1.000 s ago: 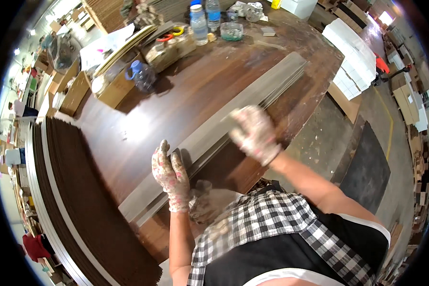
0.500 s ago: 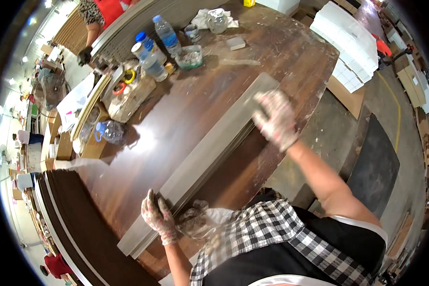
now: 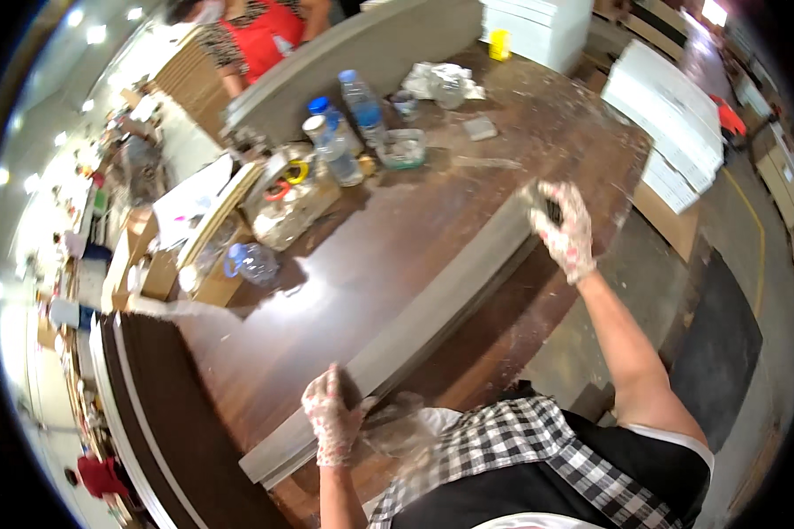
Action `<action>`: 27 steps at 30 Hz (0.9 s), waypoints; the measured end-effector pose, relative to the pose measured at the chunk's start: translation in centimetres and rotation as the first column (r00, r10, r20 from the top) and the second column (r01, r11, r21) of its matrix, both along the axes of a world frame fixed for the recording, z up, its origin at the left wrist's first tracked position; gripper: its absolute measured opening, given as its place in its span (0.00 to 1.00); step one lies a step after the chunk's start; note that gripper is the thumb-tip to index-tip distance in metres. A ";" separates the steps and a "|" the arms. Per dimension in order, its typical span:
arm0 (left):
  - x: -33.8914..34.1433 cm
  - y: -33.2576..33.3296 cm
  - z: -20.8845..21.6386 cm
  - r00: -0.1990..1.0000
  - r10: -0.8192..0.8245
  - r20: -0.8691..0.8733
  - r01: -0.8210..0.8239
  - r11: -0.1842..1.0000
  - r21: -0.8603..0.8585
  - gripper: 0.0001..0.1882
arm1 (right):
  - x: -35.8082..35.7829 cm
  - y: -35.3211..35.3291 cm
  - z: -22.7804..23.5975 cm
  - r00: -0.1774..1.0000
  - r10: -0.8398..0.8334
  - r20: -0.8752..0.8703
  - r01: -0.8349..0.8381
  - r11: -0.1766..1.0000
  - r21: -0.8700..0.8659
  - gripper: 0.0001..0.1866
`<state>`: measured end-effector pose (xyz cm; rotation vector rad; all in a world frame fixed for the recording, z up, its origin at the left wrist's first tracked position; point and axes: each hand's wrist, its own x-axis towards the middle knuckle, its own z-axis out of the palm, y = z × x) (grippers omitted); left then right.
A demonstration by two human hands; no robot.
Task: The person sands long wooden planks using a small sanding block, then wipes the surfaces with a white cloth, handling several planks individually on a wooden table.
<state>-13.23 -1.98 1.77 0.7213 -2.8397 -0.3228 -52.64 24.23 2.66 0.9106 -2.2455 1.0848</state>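
Observation:
A long grey strip [image 3: 441, 304], seemingly several flat pieces stacked together, lies diagonally across the brown table. My right hand [image 3: 563, 227], in a stained patterned glove, curls its fingers and thumb round the strip's far right end. Near the other end, my gloved left hand [image 3: 333, 419] grips across the strip, fingers at the far edge and thumb at the near one. The strip's near left end [image 3: 260, 467] sticks out past the left hand. Crumpled clear plastic [image 3: 404, 428] lies between the strip and my checked apron.
Water bottles [image 3: 362, 106], a clear tub [image 3: 403, 148] and a scissors-topped bundle [image 3: 287, 207] stand at the back. A jug [image 3: 251, 263] is left of the strip. Dark stacked panels [image 3: 163, 414] rise at the left, white boxes [image 3: 670, 119] at the right. A red-aproned person [image 3: 265, 40] stands opposite.
My right hand has gone from hovering blurred over the strip's far end to closing round it. My left hand's fingers have drawn together on the strip. The whole view has shifted.

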 end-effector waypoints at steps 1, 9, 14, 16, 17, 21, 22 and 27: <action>-0.7 -0.1 0.1 0.999 -0.017 0.037 0.017 1.000 -0.004 0.43 | 1.3 -0.9 -0.3 0.990 0.127 0.063 -0.120 0.987 -0.104 0.21; 2.9 2.8 3.0 0.997 0.076 -0.012 -0.077 0.993 -0.093 0.48 | 7.9 -4.4 2.2 0.936 0.339 0.099 -0.298 0.908 -0.295 0.21; 11.4 3.0 8.7 0.904 0.377 -0.202 -0.407 0.902 -0.141 0.47 | 11.9 -8.1 1.5 0.815 0.563 0.137 -0.474 0.783 -0.402 0.21; 14.6 3.5 12.2 0.833 0.480 -0.274 -0.544 0.802 -0.247 0.46 | 12.9 -9.4 1.7 0.750 0.644 0.149 -0.541 0.727 -0.423 0.20; 15.6 3.1 13.3 0.787 0.538 -0.302 -0.613 0.733 -0.294 0.45 | 13.3 -10.2 1.6 0.738 0.663 0.125 -0.570 0.712 -0.409 0.20; 23.2 -1.4 18.5 0.623 0.706 -0.337 -0.757 0.437 -0.485 0.36 | 19.8 -12.7 2.2 0.640 0.735 0.223 -0.585 0.655 -0.478 0.20; 24.7 -3.0 19.5 0.567 0.761 -0.315 -0.791 0.397 -0.466 0.34 | 20.9 -13.1 2.8 0.636 0.735 0.236 -0.583 0.658 -0.477 0.20; 30.3 -13.8 15.8 0.404 0.893 -0.196 -0.787 0.230 -0.573 0.33 | 20.7 -14.6 1.3 0.598 0.776 0.202 -0.634 0.611 -0.474 0.20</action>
